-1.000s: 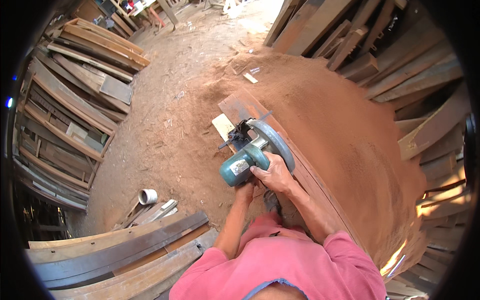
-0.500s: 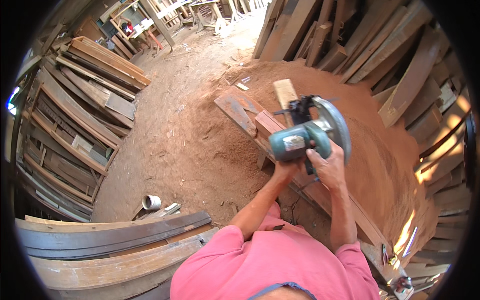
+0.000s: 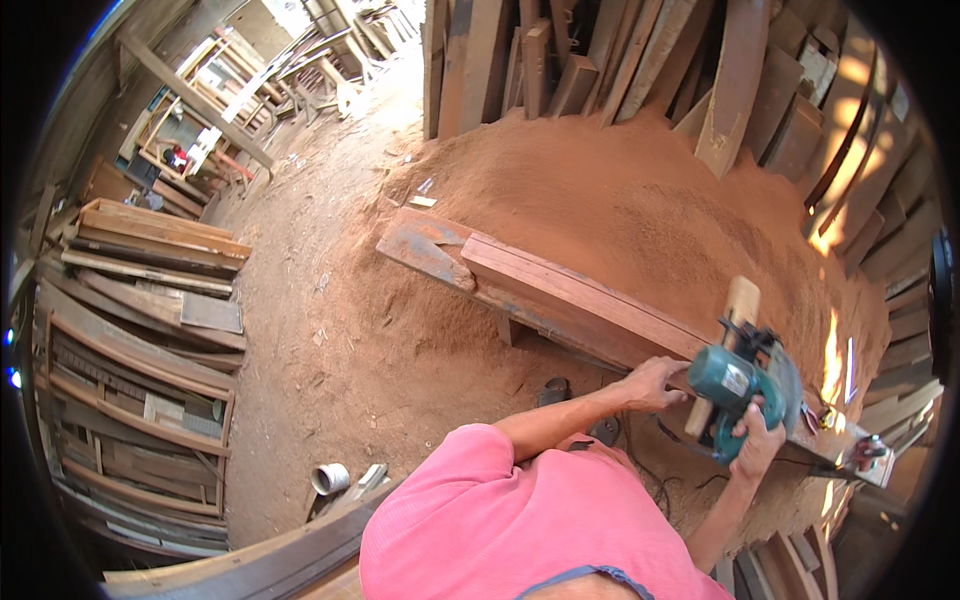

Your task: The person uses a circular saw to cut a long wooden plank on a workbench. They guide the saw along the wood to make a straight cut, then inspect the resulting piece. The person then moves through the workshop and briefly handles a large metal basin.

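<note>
My right hand [image 3: 757,440] is closed around the rear handle of a green circular saw [image 3: 728,375]. The saw sits over the right part of a long reddish wooden beam [image 3: 585,295], and its round guard faces right. A pale wood strip [image 3: 741,300] runs crosswise at the saw's base, partly hidden by the motor. Left of the motor, my left hand [image 3: 655,384] has its fingers curled at the beam's near edge; the fingertips are partly hidden. The beam lies on a worn wooden bench plank [image 3: 425,243], with a dark lengthwise line along its top.
A big sawdust heap [image 3: 600,180] rises behind the bench. Upright planks [image 3: 735,90] lean at the back right, and stacked frames [image 3: 140,370] stand at the left. A white cup-like container [image 3: 329,478] lies near the lower left boards. A dark cord [image 3: 660,490] trails on the ground.
The saw has moved right and nearer to me, onto the beam's right part. My left hand has left the motor's underside for the beam's edge. The view has turned and shifted.
</note>
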Motion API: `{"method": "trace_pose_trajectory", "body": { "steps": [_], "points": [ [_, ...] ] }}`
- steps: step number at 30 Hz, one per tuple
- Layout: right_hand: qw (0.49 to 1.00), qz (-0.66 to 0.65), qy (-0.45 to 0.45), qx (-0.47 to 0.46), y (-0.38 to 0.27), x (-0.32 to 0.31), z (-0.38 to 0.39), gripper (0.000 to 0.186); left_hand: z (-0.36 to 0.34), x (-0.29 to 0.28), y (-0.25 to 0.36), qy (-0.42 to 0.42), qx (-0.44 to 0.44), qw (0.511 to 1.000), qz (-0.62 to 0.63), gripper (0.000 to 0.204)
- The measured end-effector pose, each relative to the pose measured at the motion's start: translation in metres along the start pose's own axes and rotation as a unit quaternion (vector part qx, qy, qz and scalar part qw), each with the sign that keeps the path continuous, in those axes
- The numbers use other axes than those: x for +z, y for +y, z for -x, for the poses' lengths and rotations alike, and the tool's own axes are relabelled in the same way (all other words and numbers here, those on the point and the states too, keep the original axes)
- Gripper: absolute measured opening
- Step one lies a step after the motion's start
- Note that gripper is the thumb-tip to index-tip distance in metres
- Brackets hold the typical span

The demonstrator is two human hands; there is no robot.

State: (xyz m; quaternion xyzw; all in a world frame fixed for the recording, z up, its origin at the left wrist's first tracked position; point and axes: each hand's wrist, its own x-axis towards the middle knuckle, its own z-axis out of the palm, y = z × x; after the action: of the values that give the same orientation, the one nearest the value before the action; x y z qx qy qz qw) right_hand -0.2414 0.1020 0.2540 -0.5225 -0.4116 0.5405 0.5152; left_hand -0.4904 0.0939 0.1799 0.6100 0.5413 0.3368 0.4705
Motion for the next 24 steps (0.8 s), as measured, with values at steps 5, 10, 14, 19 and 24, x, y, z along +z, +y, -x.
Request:
{"method": "trace_pose_trajectory", "body": {
  "steps": [5,10,14,19,24],
  "points": [
    [0.982,0.036,0.187,0.013,0.035,-0.064,0.049,0.014,-0.012,-0.068,-0.062,-0.001,-0.015,0.948,-0.317,0.088],
    [0.929,0.079,0.349,0.097,0.086,-0.107,0.092,0.011,-0.027,-0.159,-0.171,0.037,0.044,0.855,-0.516,0.094],
    [0.901,0.101,0.394,0.150,0.137,-0.121,0.132,0.010,-0.043,-0.207,-0.176,-0.096,-0.019,0.846,-0.523,0.079],
    [0.874,0.125,0.409,0.232,0.200,-0.116,0.181,0.019,-0.062,-0.202,-0.154,-0.123,-0.016,0.817,-0.564,0.073],
    [0.862,0.107,0.387,0.311,0.259,-0.105,0.217,0.017,-0.070,-0.203,-0.182,-0.129,-0.070,0.824,-0.548,0.068]
  ]
}}
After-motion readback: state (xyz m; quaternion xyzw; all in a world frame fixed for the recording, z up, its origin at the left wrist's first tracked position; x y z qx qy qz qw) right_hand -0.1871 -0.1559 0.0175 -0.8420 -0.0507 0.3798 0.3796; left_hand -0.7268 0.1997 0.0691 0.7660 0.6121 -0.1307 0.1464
